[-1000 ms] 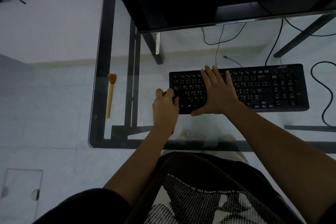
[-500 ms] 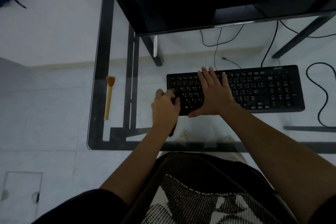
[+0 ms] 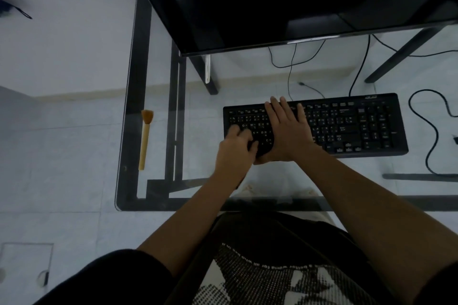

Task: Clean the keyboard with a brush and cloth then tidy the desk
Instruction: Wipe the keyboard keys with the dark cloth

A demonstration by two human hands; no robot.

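On the glass surface [image 3: 158, 77], a rigid, light keyboard [image 3: 347, 126] lies under both hands: right hand [image 3: 287, 131] flat and released, left hand [image 3: 235, 148] curled, contents unclear; best gripped by its ends.

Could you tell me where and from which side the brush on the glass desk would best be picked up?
Probably by the middle of its straight wooden handle. The brush lies flat near the desk's left edge, bristles pointing away from the person, nothing touching it. A grip from above, fingers closing across the handle, suits its slim round shape. The left hand is nearer, though it now rests on the keyboard.
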